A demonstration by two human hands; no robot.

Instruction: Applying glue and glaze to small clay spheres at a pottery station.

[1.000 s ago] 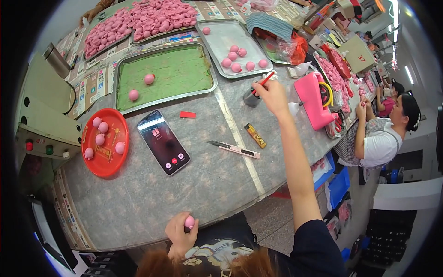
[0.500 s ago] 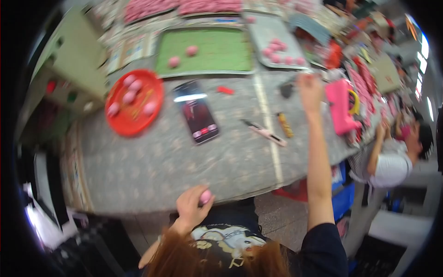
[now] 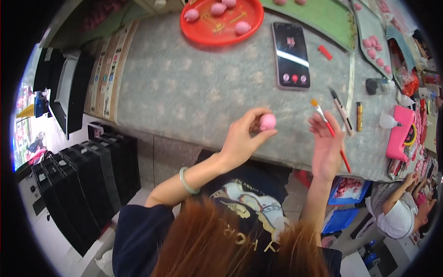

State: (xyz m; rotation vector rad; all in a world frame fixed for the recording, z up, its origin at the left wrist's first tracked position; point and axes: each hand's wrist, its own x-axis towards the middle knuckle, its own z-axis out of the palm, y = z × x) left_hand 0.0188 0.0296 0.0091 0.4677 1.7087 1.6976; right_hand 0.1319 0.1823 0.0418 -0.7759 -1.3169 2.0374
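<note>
My left hand (image 3: 241, 137) pinches a small round pink piece (image 3: 268, 121) between thumb and fingers, over the near edge of the table. To its right, my right hand (image 3: 326, 150) holds a paintbrush (image 3: 346, 162) with a red handle. The bristles point up and away, a short distance from the pink piece and apart from it. Just beyond the right hand lie a pen-like craft knife (image 3: 341, 112) and a small yellow tube (image 3: 359, 117).
A red plate (image 3: 221, 39) with several pink pieces stands at the far side, near a phone (image 3: 292, 55). Green (image 3: 330, 23) and grey (image 3: 367, 27) trays hold more. A red clip (image 3: 325, 52), dark-capped jar (image 3: 379, 86) and pink tape dispenser (image 3: 400, 134) lie right. Someone sits at far right.
My right hand has come back from the far right of the table with the paintbrush in it. My left hand has risen with the pink piece. The view has swung left.
</note>
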